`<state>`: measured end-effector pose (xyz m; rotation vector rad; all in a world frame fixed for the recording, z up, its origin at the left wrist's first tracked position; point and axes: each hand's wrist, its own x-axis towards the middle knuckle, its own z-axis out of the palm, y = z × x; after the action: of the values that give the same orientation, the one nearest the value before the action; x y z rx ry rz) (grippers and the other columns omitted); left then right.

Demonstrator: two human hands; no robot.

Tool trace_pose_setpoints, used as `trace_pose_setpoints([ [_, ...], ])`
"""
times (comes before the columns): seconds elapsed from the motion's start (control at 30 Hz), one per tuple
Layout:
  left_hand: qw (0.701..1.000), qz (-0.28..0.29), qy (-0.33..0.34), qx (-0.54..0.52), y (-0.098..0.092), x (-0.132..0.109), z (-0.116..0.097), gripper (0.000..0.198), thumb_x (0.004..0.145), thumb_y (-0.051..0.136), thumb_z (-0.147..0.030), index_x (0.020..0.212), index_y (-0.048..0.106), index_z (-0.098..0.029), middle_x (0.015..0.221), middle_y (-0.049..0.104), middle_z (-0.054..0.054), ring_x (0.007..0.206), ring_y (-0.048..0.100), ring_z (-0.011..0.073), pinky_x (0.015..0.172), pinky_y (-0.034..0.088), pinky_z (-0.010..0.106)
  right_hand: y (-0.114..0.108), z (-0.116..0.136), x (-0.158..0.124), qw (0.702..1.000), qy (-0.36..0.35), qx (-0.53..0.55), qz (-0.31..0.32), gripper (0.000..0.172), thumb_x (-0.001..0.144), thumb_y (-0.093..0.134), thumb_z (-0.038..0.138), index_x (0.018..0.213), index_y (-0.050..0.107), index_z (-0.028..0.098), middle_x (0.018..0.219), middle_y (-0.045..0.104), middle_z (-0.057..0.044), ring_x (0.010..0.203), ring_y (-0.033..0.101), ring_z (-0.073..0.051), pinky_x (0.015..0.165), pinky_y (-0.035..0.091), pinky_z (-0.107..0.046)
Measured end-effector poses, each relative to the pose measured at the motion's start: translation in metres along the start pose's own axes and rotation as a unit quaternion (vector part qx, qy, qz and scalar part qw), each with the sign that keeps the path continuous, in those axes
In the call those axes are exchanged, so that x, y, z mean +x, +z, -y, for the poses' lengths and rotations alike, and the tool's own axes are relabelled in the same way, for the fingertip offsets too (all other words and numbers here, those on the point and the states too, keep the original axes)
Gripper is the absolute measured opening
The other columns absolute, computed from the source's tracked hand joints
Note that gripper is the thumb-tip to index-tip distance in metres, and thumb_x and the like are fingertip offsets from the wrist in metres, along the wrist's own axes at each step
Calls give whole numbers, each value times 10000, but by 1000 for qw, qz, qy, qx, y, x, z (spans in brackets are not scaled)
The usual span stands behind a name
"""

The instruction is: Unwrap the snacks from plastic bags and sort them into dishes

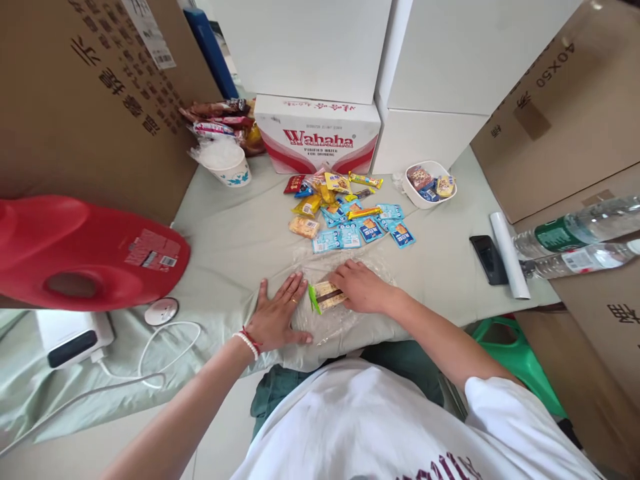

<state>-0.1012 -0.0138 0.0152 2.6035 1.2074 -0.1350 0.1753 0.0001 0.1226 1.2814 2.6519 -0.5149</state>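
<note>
My left hand (278, 312) lies flat on the cloth-covered table, fingers spread, at the left edge of a clear plastic sheet or bag (327, 328). Just right of it is a packaged snack bar (327, 295) with a bright green end and a brown middle band. My right hand (361, 287) closes over the right end of that bar, hiding part of it. Beyond both hands lies a pile of small snacks, among them several blue packets (370, 229), yellow packets (307, 205) and a clear-wrapped biscuit (304, 227).
Behind the pile stands a Wahaha carton (320, 137). A white bowl (429, 200) of snacks sits back right, a paper cup (233, 175) back left. Nearer left are a red jug (150, 267) and a power bank (75, 339); a phone (487, 260), white roll (510, 257) and bottles (575, 261) lie right.
</note>
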Motion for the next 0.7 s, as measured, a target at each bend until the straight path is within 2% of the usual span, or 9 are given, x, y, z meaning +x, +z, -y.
trace_pose_setpoints([
  [0.1,1000,9,1,-13,-4,0,-1,1308,697,624,-895,1683,155,-175,1718,189,245,1592,210,447,1201,-82,755,15,2,-4,1000,3,5,22,346,899,648,171,1244,644,141,1216,648,-147,1153,531,-310,954,451,-437],
  [0.17,1000,10,8,-19,-5,0,0,1293,703,636,-880,1684,153,-188,1723,190,237,1597,197,442,1207,-70,750,24,-2,-11,999,9,27,20,409,898,682,191,1301,628,152,1257,647,-143,1182,535,-312,986,457,-458],
  [0.27,999,13,13,-27,-9,-2,5,1214,755,636,-823,1684,161,-203,1732,171,222,1603,190,426,1218,-30,747,36,-12,-30,997,24,77,-16,548,909,727,264,1425,562,181,1458,559,-149,1289,501,-319,1075,440,-496],
  [0.33,999,6,11,-32,-14,-4,7,1105,814,629,-733,1682,182,-216,1740,159,201,1607,192,410,1231,7,737,43,-18,-49,992,41,104,-61,571,943,708,316,1472,527,198,1569,461,-158,1381,438,-324,1123,421,-513],
  [0.4,999,-16,5,-34,-23,-9,5,921,865,612,-557,1663,271,-250,1745,186,149,1616,168,393,1247,16,718,51,-20,-70,984,57,125,-114,557,987,654,408,1490,513,214,1576,447,-162,1407,413,-321,1130,424,-513],
  [0.47,998,-44,12,-41,-33,-16,0,756,848,563,-352,1590,436,-293,1731,273,73,1627,147,359,1271,-10,683,60,-18,-89,977,70,135,-148,617,987,623,537,1503,505,221,1498,519,-165,1346,459,-323,1104,442,-508],
  [0.57,992,-52,81,-76,-39,-29,-11,710,777,512,-249,1484,565,-289,1680,400,44,1606,249,314,1303,-21,619,73,-9,-104,981,73,113,-143,734,933,663,617,1510,509,191,1351,613,-176,1242,503,-344,1060,443,-521],
  [0.63,987,-51,117,-93,-34,-37,-19,690,812,532,-314,1498,543,-245,1645,452,102,1555,362,331,1300,-28,627,78,-3,-107,986,68,92,-124,576,988,631,491,1465,562,175,1237,657,-172,1201,511,-340,1033,440,-518],
  [0.7,987,-65,107,-96,-25,-41,-24,587,877,557,-385,1444,586,-237,1564,551,133,1500,447,345,1289,-44,654,77,-2,-106,988,58,92,-106,361,1039,534,327,1347,658,184,1093,680,-147,1142,527,-319,989,453,-492],
])
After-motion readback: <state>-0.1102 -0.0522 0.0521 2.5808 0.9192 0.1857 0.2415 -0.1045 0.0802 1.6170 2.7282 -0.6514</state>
